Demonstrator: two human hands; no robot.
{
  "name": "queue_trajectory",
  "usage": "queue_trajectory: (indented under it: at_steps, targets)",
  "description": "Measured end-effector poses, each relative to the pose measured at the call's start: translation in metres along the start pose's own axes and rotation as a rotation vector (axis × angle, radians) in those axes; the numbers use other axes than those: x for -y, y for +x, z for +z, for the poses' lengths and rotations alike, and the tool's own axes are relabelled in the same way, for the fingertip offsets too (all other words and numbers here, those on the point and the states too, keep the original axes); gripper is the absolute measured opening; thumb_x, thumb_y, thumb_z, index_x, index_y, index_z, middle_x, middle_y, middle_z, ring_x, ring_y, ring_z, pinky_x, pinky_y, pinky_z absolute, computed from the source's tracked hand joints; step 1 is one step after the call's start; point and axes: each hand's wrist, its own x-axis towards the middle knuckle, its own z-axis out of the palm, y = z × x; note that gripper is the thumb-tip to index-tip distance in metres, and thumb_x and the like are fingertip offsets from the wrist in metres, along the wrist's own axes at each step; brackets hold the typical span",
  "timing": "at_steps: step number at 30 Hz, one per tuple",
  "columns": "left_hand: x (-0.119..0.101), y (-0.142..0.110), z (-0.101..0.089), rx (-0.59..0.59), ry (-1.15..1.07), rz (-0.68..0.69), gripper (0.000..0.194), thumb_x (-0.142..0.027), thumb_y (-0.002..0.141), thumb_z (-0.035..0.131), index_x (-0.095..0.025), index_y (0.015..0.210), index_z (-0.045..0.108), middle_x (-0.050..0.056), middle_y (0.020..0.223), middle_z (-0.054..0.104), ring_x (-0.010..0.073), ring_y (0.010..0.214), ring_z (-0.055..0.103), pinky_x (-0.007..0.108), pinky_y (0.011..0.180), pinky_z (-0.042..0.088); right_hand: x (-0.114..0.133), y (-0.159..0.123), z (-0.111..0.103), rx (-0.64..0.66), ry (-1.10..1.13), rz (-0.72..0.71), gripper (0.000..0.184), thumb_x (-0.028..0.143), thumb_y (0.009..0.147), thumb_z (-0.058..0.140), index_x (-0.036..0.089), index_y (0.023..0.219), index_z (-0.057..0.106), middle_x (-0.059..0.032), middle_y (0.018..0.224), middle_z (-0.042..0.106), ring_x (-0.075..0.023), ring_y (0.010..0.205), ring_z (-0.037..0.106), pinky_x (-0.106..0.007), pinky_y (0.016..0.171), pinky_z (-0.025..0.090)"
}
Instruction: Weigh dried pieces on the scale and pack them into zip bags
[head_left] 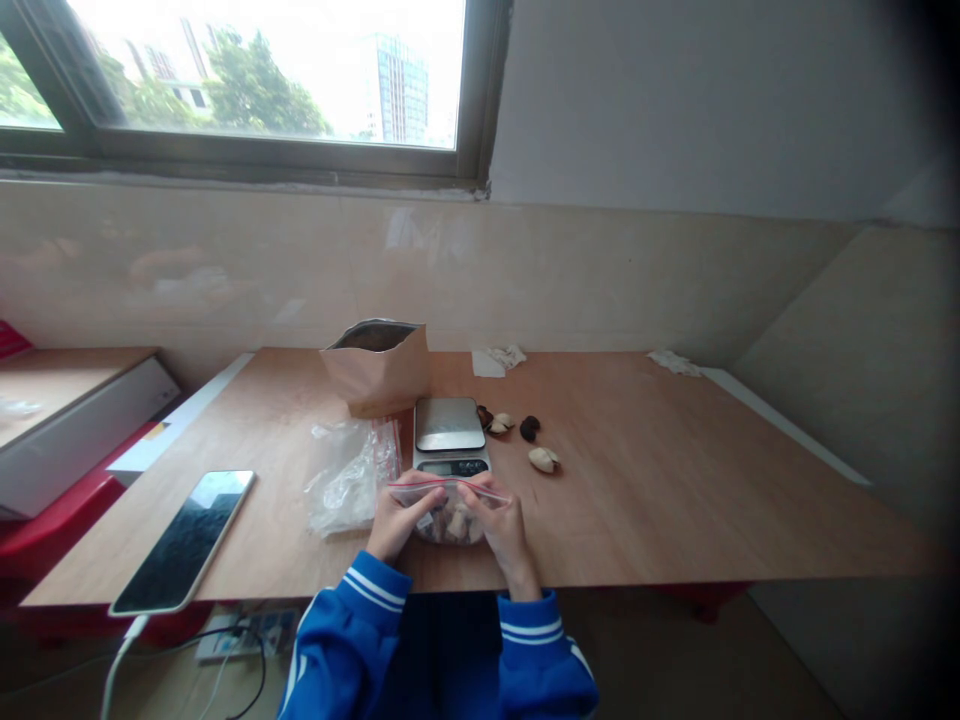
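Observation:
Both hands grip a clear zip bag (pixel 450 525) by its red-lined top edge, in front of the scale. My left hand (pixel 401 515) pinches the left part of that edge, and my right hand (pixel 499 515) pinches the right part. Inside the bag lie several brown and pale pieces, too small to name surely. Just behind the bag sits a kitchen scale (pixel 450 425) with a bare metal plate and a dark display. Beside the scale, to the right, lie a pale shell-like piece (pixel 544 460), another pale one (pixel 501 424) and a dark curved piece (pixel 529 429).
A pile of clear zip bags (pixel 349 480) lies left of the scale. Behind it stands an open brown paper pouch (pixel 382 375). A phone (pixel 187 540) with a charging cable rests at the table's left front. Crumpled paper (pixel 506 356) lies near the wall.

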Motion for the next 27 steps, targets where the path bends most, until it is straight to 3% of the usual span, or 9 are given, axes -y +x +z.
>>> queue_trajectory:
  at_steps: [10, 14, 27]
  targets:
    - [0.001, 0.000, -0.001, -0.038, 0.005, 0.024, 0.018, -0.031, 0.074, 0.072, -0.015, 0.081, 0.071, 0.005, 0.080, 0.069, 0.0189, 0.078, 0.065, 0.028, 0.072, 0.051, 0.003, -0.001, 0.002, 0.090, 0.099, 0.069, 0.023, 0.039, 0.077, 0.068, 0.019, 0.089, 0.069, -0.0033, 0.085, 0.070, -0.0186, 0.080, 0.065, -0.027, 0.073, 0.052]
    - [0.002, 0.000, -0.002, -0.018, 0.024, 0.026, 0.018, -0.031, 0.075, 0.071, -0.015, 0.082, 0.070, 0.006, 0.081, 0.069, 0.0188, 0.079, 0.065, 0.028, 0.073, 0.050, 0.001, 0.000, 0.004, 0.127, 0.117, 0.039, 0.019, 0.035, 0.077, 0.068, 0.019, 0.086, 0.071, -0.0037, 0.083, 0.071, -0.0187, 0.079, 0.065, -0.029, 0.074, 0.052]
    - [0.002, -0.001, 0.001, -0.002, 0.036, 0.026, 0.019, -0.031, 0.076, 0.070, -0.014, 0.083, 0.069, 0.005, 0.079, 0.066, 0.0166, 0.077, 0.062, 0.026, 0.071, 0.048, 0.002, -0.002, 0.012, 0.018, 0.093, -0.036, 0.014, 0.032, 0.078, 0.068, 0.018, 0.079, 0.068, -0.0025, 0.076, 0.069, -0.0163, 0.074, 0.064, -0.027, 0.071, 0.051]
